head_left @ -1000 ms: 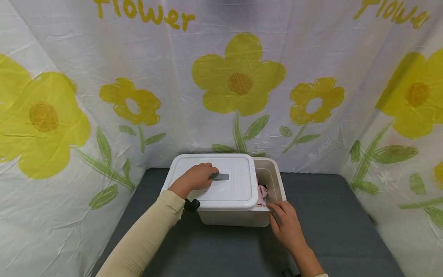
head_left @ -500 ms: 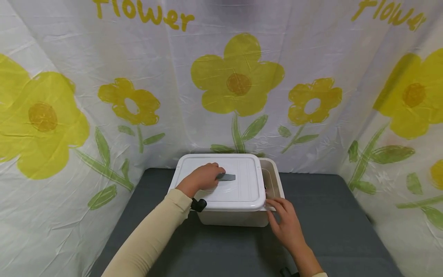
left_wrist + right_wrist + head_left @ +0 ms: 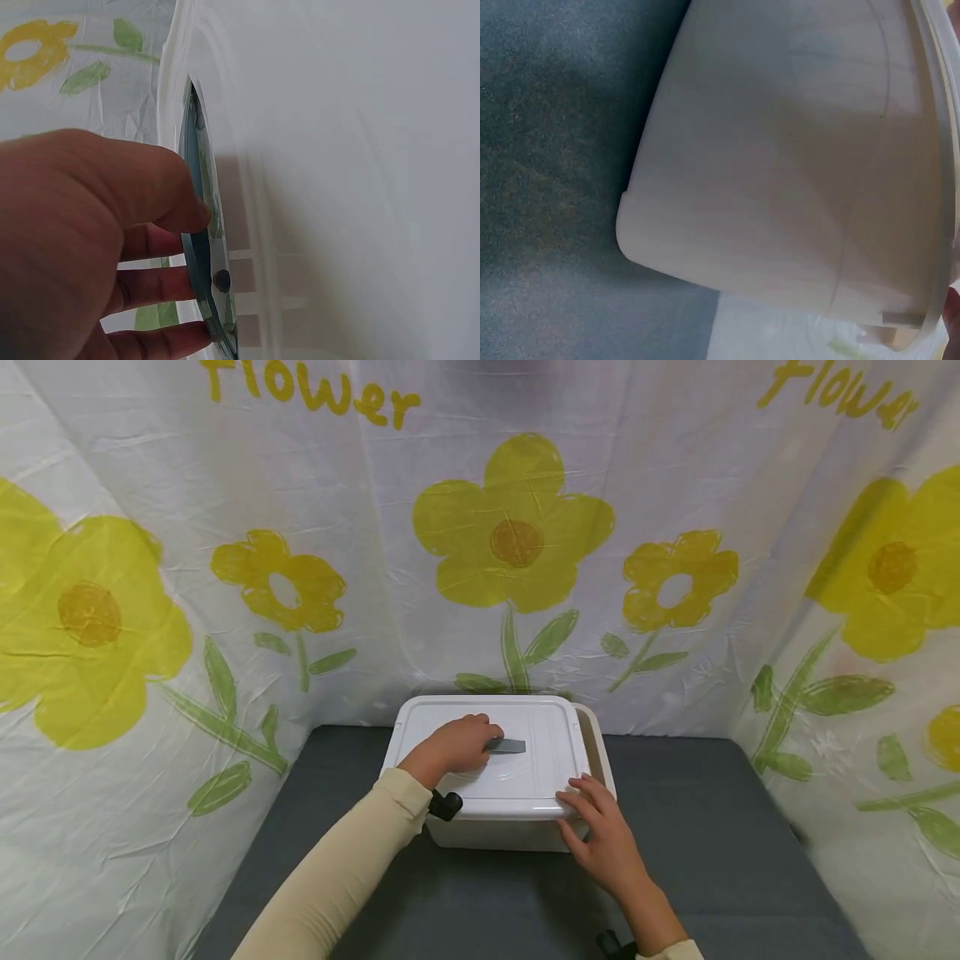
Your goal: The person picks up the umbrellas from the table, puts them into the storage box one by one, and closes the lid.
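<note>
A white lid (image 3: 540, 777) covers most of a cream plastic storage box (image 3: 502, 837), leaving a narrow gap along the box's right side. My left hand (image 3: 457, 747) grips the grey handle (image 3: 512, 746) in the lid's middle. In the left wrist view, thumb and fingers pinch that handle (image 3: 196, 262) from both sides. At the lid's front right corner rests my right hand (image 3: 600, 827), fingers extended on the lid's edge with the thumb below its rim. The right wrist view shows mostly the box's side wall (image 3: 780, 165), with the hand only at the frame's edge. The box's contents are hidden.
The box stands on a dark grey table (image 3: 697, 835), near its back edge. Behind and on both sides hangs a white curtain (image 3: 390, 568) painted with yellow flowers. Black wrist straps with cameras sit on both wrists.
My left hand has slid the lid rightward over the box, covering the pink thing seen inside earlier. My right hand has shifted from the box's rim onto the lid's corner.
</note>
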Demonstrator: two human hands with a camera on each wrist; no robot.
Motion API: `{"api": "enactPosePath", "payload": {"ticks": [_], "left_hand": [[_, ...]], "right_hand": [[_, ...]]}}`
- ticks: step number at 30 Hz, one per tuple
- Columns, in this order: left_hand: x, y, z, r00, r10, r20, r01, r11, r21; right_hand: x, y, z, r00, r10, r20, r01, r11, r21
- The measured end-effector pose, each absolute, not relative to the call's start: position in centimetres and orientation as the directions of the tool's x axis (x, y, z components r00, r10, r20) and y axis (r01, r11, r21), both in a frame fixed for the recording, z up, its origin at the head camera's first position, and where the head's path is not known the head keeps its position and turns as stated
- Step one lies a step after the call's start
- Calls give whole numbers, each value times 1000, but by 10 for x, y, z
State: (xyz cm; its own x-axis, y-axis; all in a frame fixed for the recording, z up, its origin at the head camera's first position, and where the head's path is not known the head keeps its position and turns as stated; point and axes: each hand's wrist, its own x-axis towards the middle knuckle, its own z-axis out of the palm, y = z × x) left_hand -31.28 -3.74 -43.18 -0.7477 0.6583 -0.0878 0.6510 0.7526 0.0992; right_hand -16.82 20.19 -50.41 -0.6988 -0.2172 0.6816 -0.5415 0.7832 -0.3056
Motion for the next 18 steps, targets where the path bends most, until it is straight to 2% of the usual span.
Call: {"api": "enactPosePath", "payload": {"ticks": [11,18], "left_hand": [[-316,-22,-433,-720,690,-72,685,723,87],[-314,-10,-431,-710,701,-70,692,713,110]], "right_hand": [[-168,213,-508,-649,-255,716,-574,783,-241],[-165,225,-509,-661,-233,714,-554,793,-253]]}}
